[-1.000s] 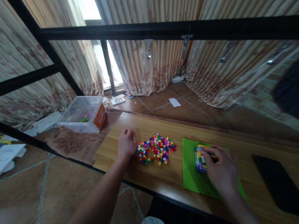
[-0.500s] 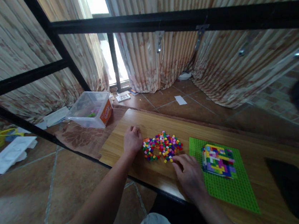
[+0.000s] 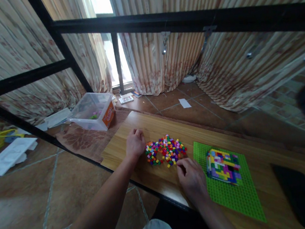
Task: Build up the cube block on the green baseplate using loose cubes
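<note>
A loose pile of tiny multicoloured toy bricks (image 3: pixel 170 149) lies on the wooden table (image 3: pixel 139 123). At its left edge rests my left hand (image 3: pixel 135 143), fingers curled in; whether anything is inside is hidden. My right hand (image 3: pixel 191 176) is at the near right edge of the pile, thumb and fingertips drawn together. What they pinch, if anything, is too small to make out. To the right of this hand lies a green studded baseplate (image 3: pixel 234 200), bearing a low block built of coloured bricks (image 3: pixel 221 165) with a dark gap on its right side.
A dark flat object (image 3: pixel 301 189) lies on the table's right part. On the floor at the left stand a clear plastic box (image 3: pixel 86 114) with an orange label and a white moulded tray (image 3: pixel 8 156). A black metal bar (image 3: pixel 141 20) crosses ahead, before long curtains (image 3: pixel 157 58).
My right thumb and fingers have come closer together beside the pile. My left hand has stayed in place. The view has shifted very slightly.
</note>
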The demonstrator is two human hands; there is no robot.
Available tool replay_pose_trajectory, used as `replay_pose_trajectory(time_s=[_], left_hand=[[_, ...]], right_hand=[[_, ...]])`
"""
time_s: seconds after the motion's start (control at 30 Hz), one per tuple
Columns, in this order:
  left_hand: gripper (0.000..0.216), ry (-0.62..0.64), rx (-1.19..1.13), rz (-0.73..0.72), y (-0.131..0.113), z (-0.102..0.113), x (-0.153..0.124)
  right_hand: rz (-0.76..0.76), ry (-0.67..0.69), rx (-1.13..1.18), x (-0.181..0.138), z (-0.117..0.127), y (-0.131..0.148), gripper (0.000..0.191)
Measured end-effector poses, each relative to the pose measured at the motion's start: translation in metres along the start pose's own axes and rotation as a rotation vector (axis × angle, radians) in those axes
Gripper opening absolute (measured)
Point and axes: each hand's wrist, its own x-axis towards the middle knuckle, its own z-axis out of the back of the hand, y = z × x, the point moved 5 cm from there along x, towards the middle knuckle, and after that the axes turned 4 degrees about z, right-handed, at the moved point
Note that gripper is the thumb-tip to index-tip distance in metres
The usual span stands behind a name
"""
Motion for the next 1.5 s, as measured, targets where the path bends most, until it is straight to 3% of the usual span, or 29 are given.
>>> replay_pose_trajectory(time_s=[0.27, 0.63, 1.1, 1.3, 1.5], left_hand=[[0.02, 0.001, 0.01, -0.013, 0.001, 0.0, 0.0], [0.021, -0.022, -0.003, -0.026, 0.001, 0.0, 0.0], [0.022, -0.059, 0.012, -0.039, 0.006, -0.001, 0.003], [0.023, -0.057, 0.028, -0.039, 0.005, 0.001, 0.004], [0.023, -0.052, 0.032, -0.034, 0.003, 0.002, 0.005]], right_hand=[[0.025, -0.058, 0.074, -0.005, 0.012, -0.002, 0.032], [-0.059, -0.066, 0.141, -0.018, 0.014, -0.005, 0.028], [-0.119, -0.125, 0.164, -0.032, 0.049, -0.015, 0.025], [-0.139, -0.227, 0.098, -0.038, 0.075, -0.035, 0.024], [-0.163, -0.341, -0.014, -0.019, 0.098, -0.069, 0.029]])
